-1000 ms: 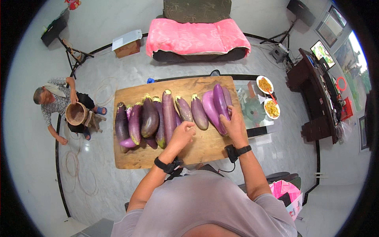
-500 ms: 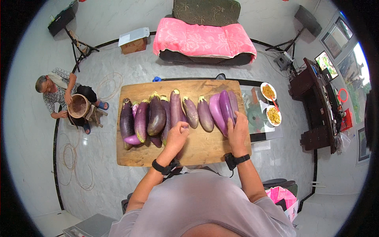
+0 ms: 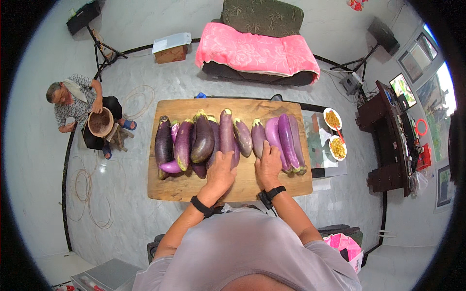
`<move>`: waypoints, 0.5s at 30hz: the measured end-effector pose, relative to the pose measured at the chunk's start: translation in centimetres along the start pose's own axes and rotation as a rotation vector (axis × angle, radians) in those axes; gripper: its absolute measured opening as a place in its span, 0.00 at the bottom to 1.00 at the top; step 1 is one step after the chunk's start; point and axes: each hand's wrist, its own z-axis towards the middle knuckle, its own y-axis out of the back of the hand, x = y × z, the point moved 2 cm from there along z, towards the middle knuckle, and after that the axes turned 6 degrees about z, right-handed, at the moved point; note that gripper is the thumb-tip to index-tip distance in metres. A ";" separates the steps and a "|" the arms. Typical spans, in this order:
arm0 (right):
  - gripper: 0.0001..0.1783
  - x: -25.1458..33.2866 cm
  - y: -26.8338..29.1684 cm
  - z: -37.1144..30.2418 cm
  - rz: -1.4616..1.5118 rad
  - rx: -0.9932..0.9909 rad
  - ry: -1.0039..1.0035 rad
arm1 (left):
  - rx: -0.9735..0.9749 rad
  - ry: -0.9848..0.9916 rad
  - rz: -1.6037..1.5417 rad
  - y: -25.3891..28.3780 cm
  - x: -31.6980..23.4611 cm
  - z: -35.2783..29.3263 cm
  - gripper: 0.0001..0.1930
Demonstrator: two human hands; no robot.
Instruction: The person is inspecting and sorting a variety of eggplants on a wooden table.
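Several purple eggplants lie side by side across a wooden board [image 3: 194,191]. My left hand [image 3: 222,170] is closed round the lower end of a long eggplant [image 3: 226,130] near the middle of the row. To its right, my right hand [image 3: 268,164] grips the lower end of a shorter eggplant [image 3: 258,132]. A small eggplant [image 3: 243,138] lies between those two. On the right, a bright purple eggplant [image 3: 288,140] rests between two other long ones. Dark eggplants [image 3: 203,141] are crowded together on the left, with a light purple one [image 3: 171,167] lying across the lower part of the group.
Right of the board, two plates of food [image 3: 333,119] stand on a glass-topped table [image 3: 318,155]. A seated person [image 3: 80,102] holds a round basket [image 3: 101,122] at the left. Beyond the board is a sofa with a pink cover [image 3: 257,53]; a dark desk [image 3: 383,145] stands at right.
My right hand has moved left from the bright purple eggplants to the shorter one. Those right-hand eggplants now lie closer to parallel. The seated person's basket has tilted.
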 end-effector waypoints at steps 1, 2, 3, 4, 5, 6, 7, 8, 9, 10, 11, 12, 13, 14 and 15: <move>0.35 0.3 0.4 0.0 0.044 -0.013 -0.013 | -0.005 0.005 -0.001 0.0 0.2 0.0 0.27; 0.35 0.5 0.8 0.0 0.088 -0.026 -0.027 | 0.002 0.010 -0.008 -0.1 0.4 0.0 0.27; 0.35 0.5 0.9 -0.1 0.087 -0.024 -0.022 | 0.009 0.013 -0.015 -0.2 0.4 0.0 0.26; 0.35 0.5 1.2 -0.3 0.102 -0.109 0.020 | 0.008 0.010 -0.027 -0.1 0.4 -0.1 0.25; 0.34 0.5 1.7 -0.5 0.117 -0.194 0.060 | 0.007 0.011 -0.029 0.0 0.3 -0.1 0.25; 0.33 0.3 2.1 -0.7 0.171 -0.217 0.056 | -0.002 0.001 -0.029 0.0 0.2 -0.1 0.25; 0.33 0.4 2.6 -0.8 0.169 -0.216 0.056 | -0.011 -0.008 -0.029 0.0 0.2 -0.1 0.24; 0.33 0.4 3.2 -0.9 0.203 -0.227 0.061 | -0.010 -0.008 -0.031 -0.2 0.3 -0.1 0.24; 0.32 0.5 3.9 -1.0 0.236 -0.237 0.065 | -0.030 -0.017 0.026 -0.6 0.4 0.0 0.24; 0.30 0.8 4.8 -1.2 0.249 -0.291 0.090 | -0.050 -0.026 0.082 -0.6 0.3 0.1 0.25; 0.30 0.8 5.5 -1.3 0.245 -0.291 0.088 | -0.047 -0.028 0.079 -0.7 0.0 0.3 0.25; 0.29 0.8 6.2 -1.5 0.277 -0.309 0.070 | -0.094 -0.113 0.066 -0.8 -0.6 0.6 0.24; 0.28 0.9 6.9 -1.6 0.310 -0.329 0.052 | -0.141 -0.199 0.054 -0.6 -1.4 0.9 0.24; 0.26 1.2 7.7 -1.7 0.347 -0.354 0.043 | -0.108 -0.235 0.013 -0.4 -2.2 1.3 0.25; 0.26 1.3 8.3 -1.7 0.343 -0.356 0.039 | -0.104 -0.238 0.010 -0.8 -2.8 1.9 0.25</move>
